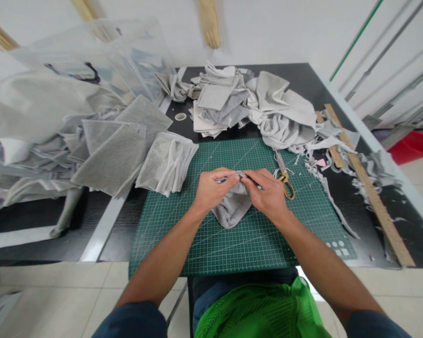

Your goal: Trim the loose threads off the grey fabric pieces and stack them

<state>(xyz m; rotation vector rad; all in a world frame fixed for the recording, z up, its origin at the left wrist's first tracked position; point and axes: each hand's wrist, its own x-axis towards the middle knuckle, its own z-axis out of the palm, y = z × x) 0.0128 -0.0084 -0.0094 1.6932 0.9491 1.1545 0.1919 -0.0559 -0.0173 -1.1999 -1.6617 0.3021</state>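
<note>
A piece of grey fabric (231, 210) is pinched along its top edge between my two hands, and its lower part hangs toward the green cutting mat (211, 256). My left hand (211, 188) grips the edge from the left, thumb on top. From the right, my right hand (268, 192) holds the same edge, with its thumb and fingertips close to the left thumb. The fold between the fingertips is partly hidden. Just beyond my right hand lie scissors (285, 180) with gold handles, on the mat.
Stacked grey fabric pieces (167, 162) lie left of the mat, beside a larger heap (116, 150) and a clear plastic bin (91, 61). More crumpled fabric (225, 98) sits behind. A wooden ruler (370, 188) and fabric scraps (377, 171) lie right. A tape roll (180, 117) is near the back.
</note>
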